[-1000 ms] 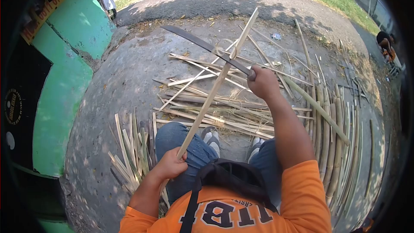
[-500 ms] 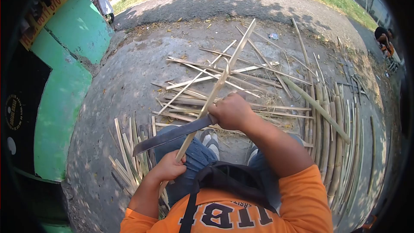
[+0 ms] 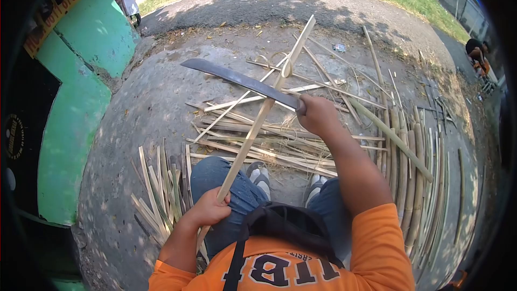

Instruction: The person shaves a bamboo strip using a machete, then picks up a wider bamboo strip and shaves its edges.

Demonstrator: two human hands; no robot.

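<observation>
My left hand (image 3: 211, 208) is closed around the lower part of a long pale bamboo strip (image 3: 252, 139), which slants up and away from my left thigh. In my right hand (image 3: 319, 115) is the handle of a machete (image 3: 237, 77). Its dark, wide blade points left and lies across the strip, above the strip's middle. Thin curled shavings (image 3: 288, 66) stand on the strip just beyond the blade.
Split bamboo strips (image 3: 258, 148) lie piled before my feet. More strips (image 3: 156, 188) are at my left, and bamboo poles (image 3: 412, 183) lie at my right. A green wall (image 3: 75, 129) borders the left side. Another person (image 3: 476, 51) is at far right.
My right hand has pushed the machete forward and up along the bamboo strip, away from my body. The shavings have been carried farther out. My left hand stays in place on the strip.
</observation>
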